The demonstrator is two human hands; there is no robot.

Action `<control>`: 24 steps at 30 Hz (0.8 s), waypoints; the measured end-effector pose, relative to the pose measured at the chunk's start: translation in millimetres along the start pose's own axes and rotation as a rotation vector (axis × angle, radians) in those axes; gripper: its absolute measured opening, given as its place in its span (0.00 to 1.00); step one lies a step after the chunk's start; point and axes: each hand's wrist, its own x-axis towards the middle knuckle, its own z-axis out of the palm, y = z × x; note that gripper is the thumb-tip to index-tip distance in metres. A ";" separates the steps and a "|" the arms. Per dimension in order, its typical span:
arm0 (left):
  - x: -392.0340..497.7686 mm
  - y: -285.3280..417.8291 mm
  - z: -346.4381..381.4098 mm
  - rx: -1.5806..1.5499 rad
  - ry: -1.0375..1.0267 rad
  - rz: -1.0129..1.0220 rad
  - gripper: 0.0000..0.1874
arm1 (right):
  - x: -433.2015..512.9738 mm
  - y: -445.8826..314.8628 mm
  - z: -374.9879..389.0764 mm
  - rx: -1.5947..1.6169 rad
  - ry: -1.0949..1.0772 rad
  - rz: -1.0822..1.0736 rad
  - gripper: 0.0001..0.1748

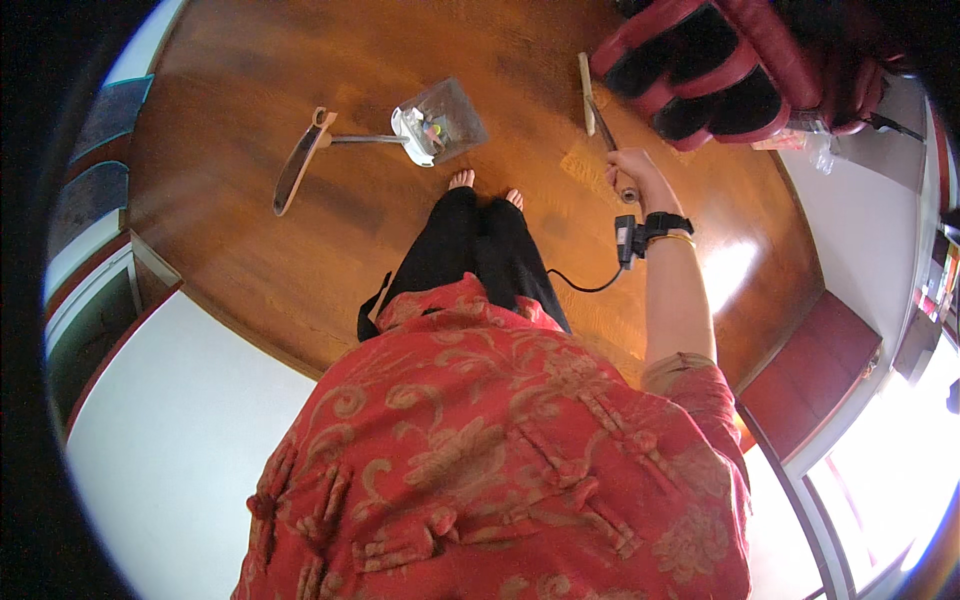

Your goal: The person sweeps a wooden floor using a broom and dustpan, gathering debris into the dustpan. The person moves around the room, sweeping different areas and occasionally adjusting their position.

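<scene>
My right hand (637, 176) is closed around the upper part of a long thin handle (601, 124), with the handle's round end (628, 196) showing below my fist. At the far end is a narrow pale head (585, 94), broom- or mop-like, by the floor. My left hand is out of view. Ahead of my bare feet (462, 178) stands a grey see-through container (463, 120) with a white front (409, 135) and small coloured scraps (433, 129) in it. A metal rod (367, 139) runs from it to a curved brown piece (298, 161) with a pale edge and a loop.
A dark red padded seat (720, 82) stands on the brown floor (375, 45) at the upper right, near a clear plastic bottle (820, 154). A white panel (195, 420) fills the lower left, and a dark red cabinet-like block (810, 367) sits right. A cable (585, 289) hangs from my wrist device (628, 240).
</scene>
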 end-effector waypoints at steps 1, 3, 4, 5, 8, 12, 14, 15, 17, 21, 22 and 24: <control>-8.6 8.9 13.0 0.009 -0.030 -0.016 0.19 | -0.6 -4.6 2.3 0.018 -0.023 0.012 0.06; -23.4 31.3 33.6 0.038 -0.068 -0.024 0.19 | -4.9 -14.6 3.0 -0.001 -0.057 0.024 0.06; -28.6 41.4 41.2 0.051 -0.085 -0.027 0.19 | -6.7 -18.9 2.7 -0.046 -0.052 0.018 0.08; -32.6 49.1 47.7 0.066 -0.100 -0.028 0.19 | -8.4 -20.6 2.0 -0.059 -0.050 0.017 0.09; -36.9 64.2 58.3 0.111 -0.138 -0.033 0.19 | -1.4 -14.1 16.5 -0.050 0.009 0.002 0.10; -39.7 72.8 60.6 0.168 -0.170 -0.039 0.19 | 20.0 16.1 62.0 -0.212 -0.105 -0.197 0.09; -41.2 78.3 60.6 0.196 -0.189 -0.047 0.19 | 20.5 27.7 76.0 -0.383 -0.172 -0.407 0.08; -42.1 81.0 61.3 0.208 -0.203 -0.050 0.19 | 16.4 29.4 80.0 -0.455 -0.197 -0.491 0.07; -43.4 87.0 64.0 0.235 -0.226 -0.062 0.19 | -2.3 26.7 83.2 -0.409 -0.224 -0.331 0.06; -42.7 101.3 75.0 0.301 -0.285 -0.060 0.19 | -56.7 3.8 95.4 -0.257 -0.216 -0.130 0.08; -41.8 105.3 78.5 0.316 -0.299 -0.056 0.19 | -66.4 -0.5 99.0 -0.318 -0.153 -0.096 0.10; -41.2 113.2 86.0 0.350 -0.323 -0.043 0.19 | -79.2 -6.4 105.0 -0.337 -0.176 -0.108 0.10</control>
